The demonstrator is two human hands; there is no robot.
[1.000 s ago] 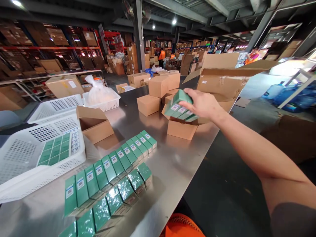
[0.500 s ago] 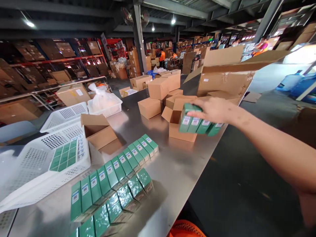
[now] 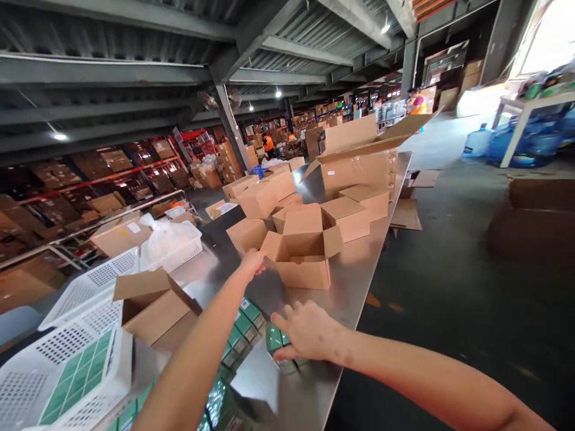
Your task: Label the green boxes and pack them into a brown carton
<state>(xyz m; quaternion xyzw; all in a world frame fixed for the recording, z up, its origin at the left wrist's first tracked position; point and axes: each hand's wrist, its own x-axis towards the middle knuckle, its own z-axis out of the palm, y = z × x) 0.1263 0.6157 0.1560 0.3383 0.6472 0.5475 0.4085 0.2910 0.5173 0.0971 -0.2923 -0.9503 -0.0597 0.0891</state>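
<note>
My right hand (image 3: 308, 332) is closed over a short row of green boxes (image 3: 274, 338) low above the steel table's near edge; the palm hides most of them. My left hand (image 3: 253, 263) reaches forward with curled fingers at the left flap of an open cardboard carton (image 3: 303, 275). The carton stands upright with its flaps spread, and its visible inside shows bare cardboard. Beneath my left forearm runs a row of more green boxes (image 3: 247, 326) with white labels, partly hidden. Some shiny wrapped green boxes (image 3: 218, 398) lie closer to me.
Another open carton (image 3: 157, 314) sits left, beside a white perforated basket (image 3: 112, 383) containing green boxes. A second basket (image 3: 188, 248) holds a plastic bag. Several small cartons (image 3: 350, 218) and a large open carton (image 3: 359, 170) stand farther back. The table edge (image 3: 366, 287) drops off at right.
My right hand has brought the green boxes down and toward me, away from the open carton. My left hand has come into view at the carton's flap. The view has tilted up.
</note>
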